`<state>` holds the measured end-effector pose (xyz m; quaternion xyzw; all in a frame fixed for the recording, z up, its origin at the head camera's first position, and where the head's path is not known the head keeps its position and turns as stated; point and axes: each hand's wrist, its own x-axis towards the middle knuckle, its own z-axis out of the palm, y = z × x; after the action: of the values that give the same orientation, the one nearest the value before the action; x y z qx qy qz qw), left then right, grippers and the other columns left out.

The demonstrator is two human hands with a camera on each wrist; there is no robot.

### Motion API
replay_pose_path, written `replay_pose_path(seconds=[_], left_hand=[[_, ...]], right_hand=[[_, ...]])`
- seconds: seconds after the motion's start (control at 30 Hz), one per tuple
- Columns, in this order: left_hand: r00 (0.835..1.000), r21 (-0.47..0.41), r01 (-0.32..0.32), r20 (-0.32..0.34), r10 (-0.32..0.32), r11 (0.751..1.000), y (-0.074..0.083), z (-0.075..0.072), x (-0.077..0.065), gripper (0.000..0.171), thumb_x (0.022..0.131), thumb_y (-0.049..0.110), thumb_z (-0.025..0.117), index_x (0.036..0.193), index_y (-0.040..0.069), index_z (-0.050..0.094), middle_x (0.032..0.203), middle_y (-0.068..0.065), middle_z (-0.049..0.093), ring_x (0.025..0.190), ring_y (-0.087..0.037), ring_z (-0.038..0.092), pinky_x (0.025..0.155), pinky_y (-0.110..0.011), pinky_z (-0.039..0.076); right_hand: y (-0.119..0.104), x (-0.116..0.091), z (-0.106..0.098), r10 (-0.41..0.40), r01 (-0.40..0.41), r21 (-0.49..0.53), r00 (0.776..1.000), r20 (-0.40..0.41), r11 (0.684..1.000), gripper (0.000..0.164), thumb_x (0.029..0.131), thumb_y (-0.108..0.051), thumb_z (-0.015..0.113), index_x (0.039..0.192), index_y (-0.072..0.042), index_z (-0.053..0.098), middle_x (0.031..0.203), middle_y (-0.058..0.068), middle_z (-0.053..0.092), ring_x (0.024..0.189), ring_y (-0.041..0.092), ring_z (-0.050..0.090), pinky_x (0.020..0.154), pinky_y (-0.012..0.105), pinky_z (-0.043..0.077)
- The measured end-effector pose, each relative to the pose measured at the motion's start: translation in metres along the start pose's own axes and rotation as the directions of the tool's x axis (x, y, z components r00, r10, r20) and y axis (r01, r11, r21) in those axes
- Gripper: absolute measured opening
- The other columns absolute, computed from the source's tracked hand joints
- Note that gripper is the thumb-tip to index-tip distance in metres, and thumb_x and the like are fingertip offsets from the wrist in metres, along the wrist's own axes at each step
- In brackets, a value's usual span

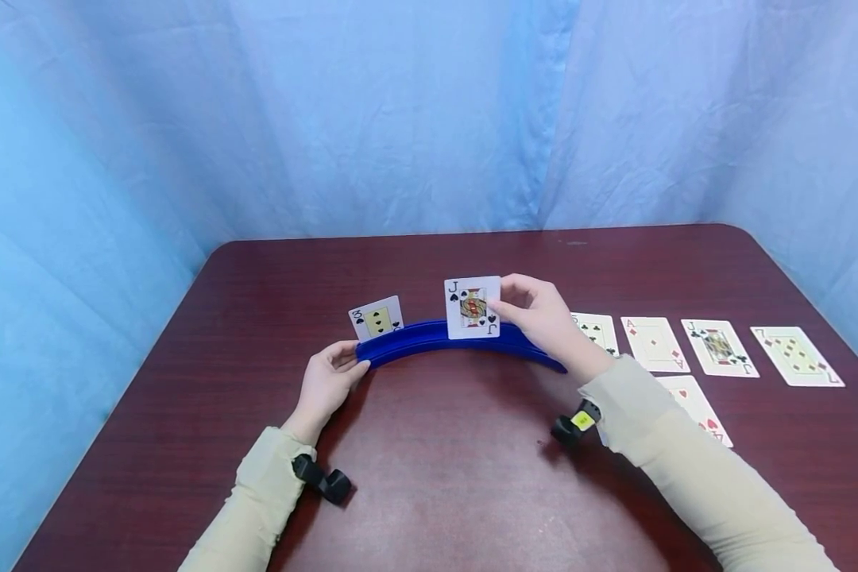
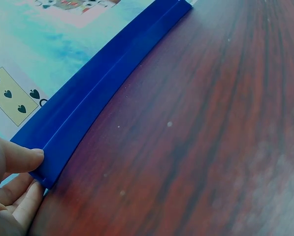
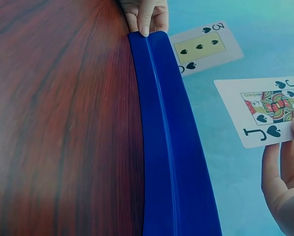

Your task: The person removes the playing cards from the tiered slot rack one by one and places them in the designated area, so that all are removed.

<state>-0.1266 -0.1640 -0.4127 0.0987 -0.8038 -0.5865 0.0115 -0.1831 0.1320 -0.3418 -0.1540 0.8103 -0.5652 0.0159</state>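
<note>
A curved blue card holder stands on the table, with a lengthwise groove. My left hand pinches its left end, thumb on the front face in the left wrist view. The three of spades stands tilted in the holder near that end, its lower part hidden in the groove. My right hand pinches the jack of spades by its right edge, thumb on the face. In the head view this card overlaps the holder's middle; in the right wrist view the jack is apart from the holder.
Face up on the table at the right lie a clubs card, partly covered by my right hand, the ace of diamonds, a jack of clubs and the seven of diamonds. A hearts card lies partly behind my right sleeve. Blue curtains surround the table.
</note>
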Motion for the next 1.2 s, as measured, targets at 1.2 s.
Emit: replay_pose_path(seconds=[1.2], left_hand=[[1.0,0.01,0.0,0.005,0.0,1.0,-0.003,0.001,0.002,0.035,0.085,-0.001,0.065,0.12,-0.004,0.059,0.116,-0.025,0.063,0.107,-0.032,0.063,0.087,-0.03,0.052]], right_hand=[[0.047,-0.098,-0.161,0.052,-0.061,-0.043,0.981,-0.189,0.997,0.034,0.088,0.004,0.061,0.098,-0.028,0.064,0.08,-0.02,0.064,0.066,-0.004,0.057,0.057,0.011,0.047]])
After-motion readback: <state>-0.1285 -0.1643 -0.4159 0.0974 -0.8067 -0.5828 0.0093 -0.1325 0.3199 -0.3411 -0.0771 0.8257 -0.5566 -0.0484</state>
